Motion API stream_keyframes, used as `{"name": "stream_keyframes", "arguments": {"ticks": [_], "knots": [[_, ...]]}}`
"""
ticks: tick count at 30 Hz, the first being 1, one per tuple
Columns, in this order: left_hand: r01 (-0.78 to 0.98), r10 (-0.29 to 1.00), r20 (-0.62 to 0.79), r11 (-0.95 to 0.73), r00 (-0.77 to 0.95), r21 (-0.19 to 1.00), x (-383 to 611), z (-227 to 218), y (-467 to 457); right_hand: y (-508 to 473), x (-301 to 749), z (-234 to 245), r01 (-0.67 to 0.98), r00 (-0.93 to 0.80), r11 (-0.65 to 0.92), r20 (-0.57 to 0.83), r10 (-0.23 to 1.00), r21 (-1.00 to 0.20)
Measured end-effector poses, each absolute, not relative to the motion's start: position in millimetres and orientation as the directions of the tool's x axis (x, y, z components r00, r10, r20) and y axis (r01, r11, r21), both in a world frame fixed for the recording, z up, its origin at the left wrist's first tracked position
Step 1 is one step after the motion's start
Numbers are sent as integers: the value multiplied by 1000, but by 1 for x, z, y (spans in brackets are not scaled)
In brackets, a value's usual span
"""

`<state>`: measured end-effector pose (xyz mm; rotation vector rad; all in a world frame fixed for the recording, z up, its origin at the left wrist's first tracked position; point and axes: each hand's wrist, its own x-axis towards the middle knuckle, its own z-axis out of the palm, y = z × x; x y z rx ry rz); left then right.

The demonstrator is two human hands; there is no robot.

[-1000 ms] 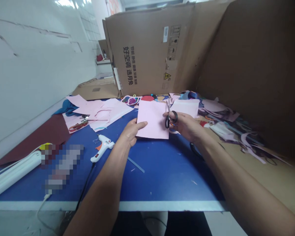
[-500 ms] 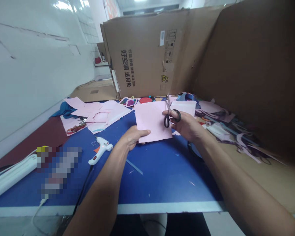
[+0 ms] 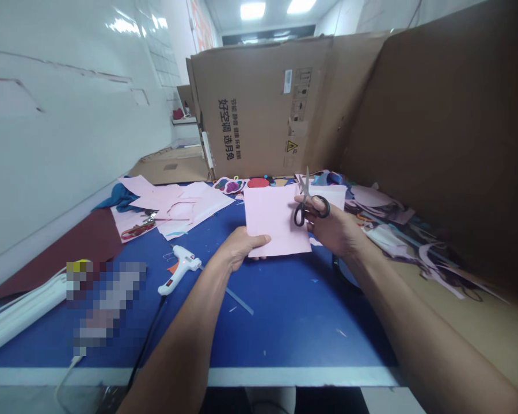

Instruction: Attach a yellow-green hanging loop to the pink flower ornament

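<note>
A square pink sheet (image 3: 276,215) is held up above the blue table. My left hand (image 3: 242,246) grips its lower left corner, thumb on the front and fingers behind. Black-handled scissors (image 3: 300,215) are in my right hand (image 3: 334,229), their blades slightly apart and pointing up at the sheet's right side. Some right-hand fingers lie at or behind the sheet's right edge; whether they pinch it I cannot tell. Just behind the right hand lies another pale pink sheet (image 3: 334,194).
A white glue gun (image 3: 179,269) with a glue stick lies left of my left arm. Pink sheets (image 3: 198,207) are piled at the back left, scraps (image 3: 388,238) at the right. Cardboard (image 3: 259,115) walls off the back and right. A dark red sheet (image 3: 86,247) lies far left.
The view has tipped up a little, so everything sits lower. Both hands, the pink sheet and the scissors have shifted slightly right. The grips look the same.
</note>
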<state>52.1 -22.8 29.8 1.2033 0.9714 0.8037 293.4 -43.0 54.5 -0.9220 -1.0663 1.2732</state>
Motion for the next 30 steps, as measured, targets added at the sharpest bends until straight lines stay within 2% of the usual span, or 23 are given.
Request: {"name": "stream_keyframes", "arguments": {"ticks": [13,16,19,21,25,30], "knots": [[-36,909,-147,175,391,984,54,28,-23,-41,293,52,-240,-31,103,113,993,-965],[-89,941,-115,151,318,985,52,27,-19,-40,294,52,-218,47,154,148,988,-964],[-168,981,-77,107,180,980,50,29,-13,-39,297,52,-201,165,193,161,973,-960],[-188,993,-70,86,93,978,48,30,-10,-40,298,53,-205,180,180,143,973,-962],[-262,999,-51,46,-12,964,46,34,-7,-45,292,52,-188,69,114,103,992,-976],[-378,997,-44,17,-64,926,45,38,-7,-48,275,45,-214,-53,78,91,994,-974]]}}
